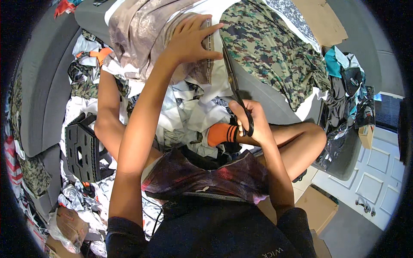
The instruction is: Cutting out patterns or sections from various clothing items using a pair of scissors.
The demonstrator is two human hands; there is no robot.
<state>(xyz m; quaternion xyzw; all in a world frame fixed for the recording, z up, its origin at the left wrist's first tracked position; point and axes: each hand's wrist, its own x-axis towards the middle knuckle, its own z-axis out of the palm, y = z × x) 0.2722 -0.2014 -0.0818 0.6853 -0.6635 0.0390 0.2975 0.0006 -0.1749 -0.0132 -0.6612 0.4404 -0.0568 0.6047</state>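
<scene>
My left hand (pixel 193 41) lies with its fingers spread on a brown patterned fabric (pixel 133 30), over its dark printed edge. In my right hand (pixel 258 120) is a pair of long black scissors (pixel 232 79), gripped by the handle loops. Their blades point away from me, along a white margin (pixel 219 69) beside the brown fabric. Whether the blades are cutting into the material I cannot tell. To the right of the blades a green camouflage fabric (pixel 271 47) with a white border is spread over the grey sofa seat (pixel 275 92).
White and grey fabric scraps (pixel 176 116) are heaped between my legs. At the left stands a black plastic step stool (pixel 84 148). Dark and teal fabrics (pixel 344 81) hang at the right, near a white door (pixel 370 185). Cardboard (pixel 318 210) lies at the lower right.
</scene>
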